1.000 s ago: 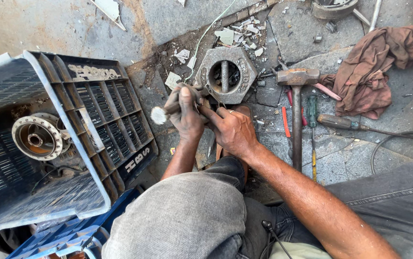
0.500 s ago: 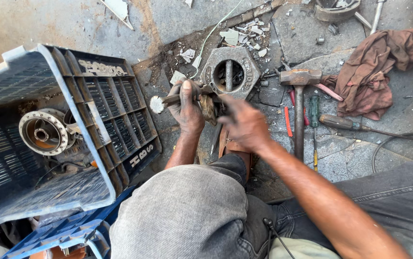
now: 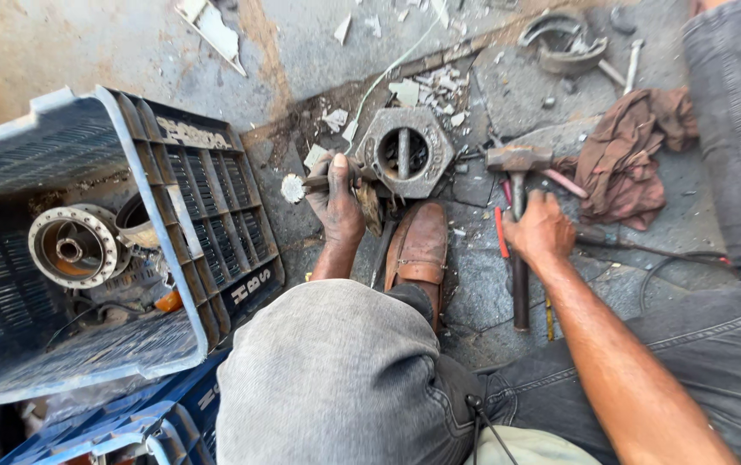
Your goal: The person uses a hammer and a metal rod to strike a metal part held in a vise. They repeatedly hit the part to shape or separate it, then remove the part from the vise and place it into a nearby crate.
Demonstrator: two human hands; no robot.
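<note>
My left hand [image 3: 336,200] grips a short metal shaft with a small toothed gear [image 3: 292,188] at its left end, next to a grey hexagonal metal housing [image 3: 405,151] with a round opening on the ground. My right hand [image 3: 541,231] rests on the handle of a hammer [image 3: 518,207] lying on the floor, fingers curled over it. A brown shoe [image 3: 420,250] sits between the two hands, just below the housing.
A blue plastic crate [image 3: 198,224] at left holds a round wheel hub [image 3: 74,245]. A brown rag [image 3: 624,155] lies at right, with red-handled tools [image 3: 501,232] beside the hammer. Curved metal parts [image 3: 564,43] lie at the top; scraps litter the concrete.
My right hand left the shaft beside my left hand and moved right onto the hammer handle. The left hand stays on the shaft.
</note>
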